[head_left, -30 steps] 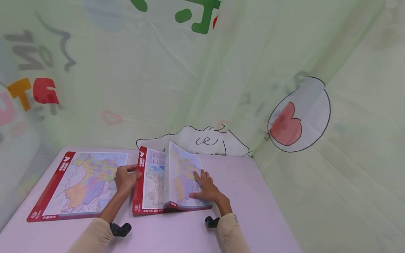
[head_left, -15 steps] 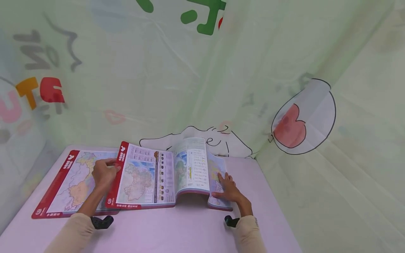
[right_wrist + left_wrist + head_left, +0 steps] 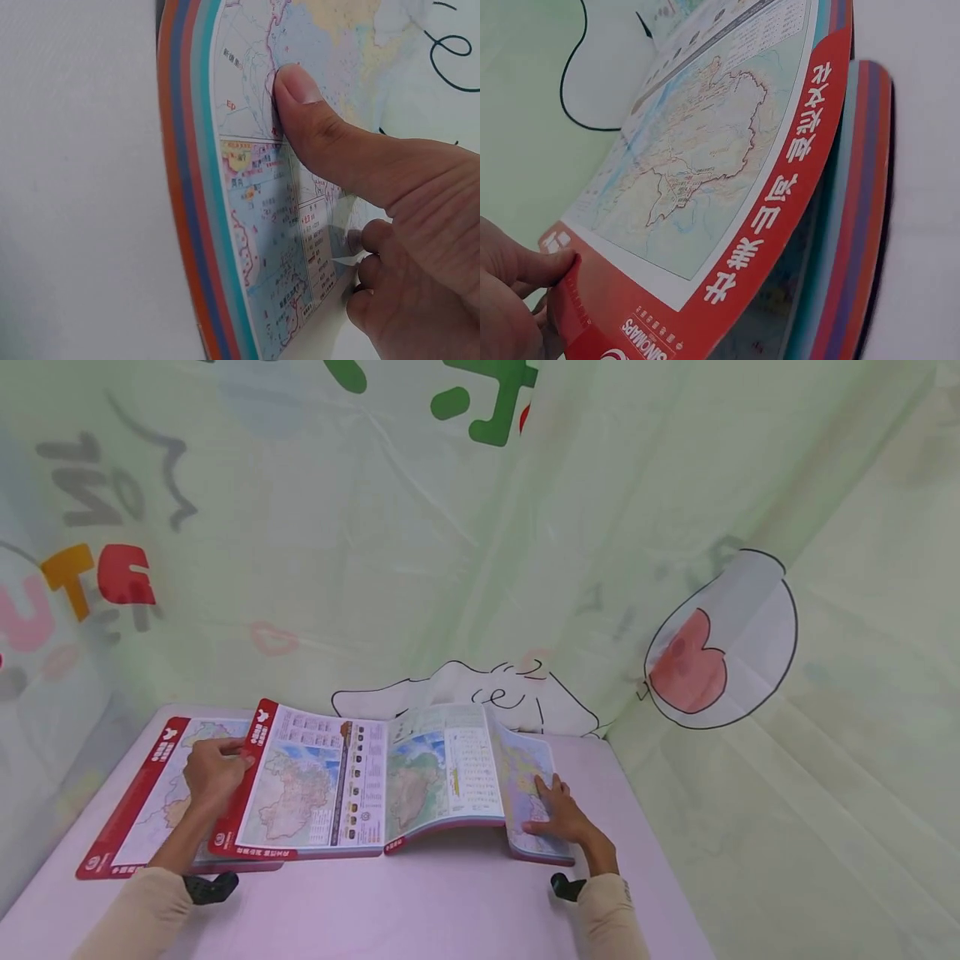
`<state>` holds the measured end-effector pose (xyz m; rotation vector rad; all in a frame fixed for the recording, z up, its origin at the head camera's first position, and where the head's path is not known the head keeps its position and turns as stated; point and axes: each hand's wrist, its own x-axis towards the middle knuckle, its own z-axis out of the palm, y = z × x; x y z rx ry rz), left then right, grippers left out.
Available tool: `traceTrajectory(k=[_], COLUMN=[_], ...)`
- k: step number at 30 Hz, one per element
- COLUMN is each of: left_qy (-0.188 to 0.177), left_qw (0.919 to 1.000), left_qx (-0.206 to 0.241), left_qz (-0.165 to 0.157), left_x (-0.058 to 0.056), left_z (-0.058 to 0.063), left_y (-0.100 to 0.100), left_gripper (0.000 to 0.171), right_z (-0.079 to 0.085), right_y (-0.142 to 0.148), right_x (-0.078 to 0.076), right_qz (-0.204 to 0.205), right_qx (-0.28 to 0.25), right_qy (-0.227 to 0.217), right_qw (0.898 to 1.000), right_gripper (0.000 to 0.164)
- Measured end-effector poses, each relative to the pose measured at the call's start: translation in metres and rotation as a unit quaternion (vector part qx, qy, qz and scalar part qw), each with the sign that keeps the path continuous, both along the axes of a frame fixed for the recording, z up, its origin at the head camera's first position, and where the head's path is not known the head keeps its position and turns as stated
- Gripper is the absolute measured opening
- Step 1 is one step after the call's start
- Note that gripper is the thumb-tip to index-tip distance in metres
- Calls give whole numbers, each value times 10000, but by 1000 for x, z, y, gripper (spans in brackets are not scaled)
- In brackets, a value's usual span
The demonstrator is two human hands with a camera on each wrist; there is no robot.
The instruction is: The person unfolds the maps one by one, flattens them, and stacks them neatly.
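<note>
A folding map [image 3: 296, 793] with a red left border lies partly spread across the table. My left hand [image 3: 212, 772] pinches its red left edge, thumb on top, as the left wrist view [image 3: 510, 300] also shows. That panel is raised over a second map with a matching red border [image 3: 123, 814], covering its right part. The middle panel [image 3: 427, 777] arches up, its right edge off the table. My right hand [image 3: 558, 814] rests on the rightmost panel [image 3: 262, 247], thumb pressed to the printed face and fingers spread near its right edge.
Both maps lie on a pale pink tabletop [image 3: 390, 910]. A light green curtain [image 3: 337, 568] with printed letters and drawings hangs behind and beside the table. Black wrist devices [image 3: 212, 888] sit by both cuffs.
My left hand has drawn the red-edged panel leftward over the second map, opening the folds and lowering the middle panel. My right hand has shifted right with the rightmost panel.
</note>
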<state>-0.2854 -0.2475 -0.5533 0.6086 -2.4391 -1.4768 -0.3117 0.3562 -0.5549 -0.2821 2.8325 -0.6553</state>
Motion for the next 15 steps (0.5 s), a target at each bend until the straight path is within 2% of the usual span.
traceTrajectory(k=[9, 15], left_qy=[-228, -269], left_qw=[9994, 9994], left_qx=[-205, -205], left_qz=[134, 102], left_x=[-3, -1], left_z=[5, 4], left_y=[-18, -25], left_gripper=[53, 55], right_z=[-4, 4], right_y=[12, 11], right_x=[-4, -2], right_qz=[-141, -242], right_qx=[-201, -423], right_qy=[-217, -333], right_qw=[9995, 9983], right_gripper=[123, 121])
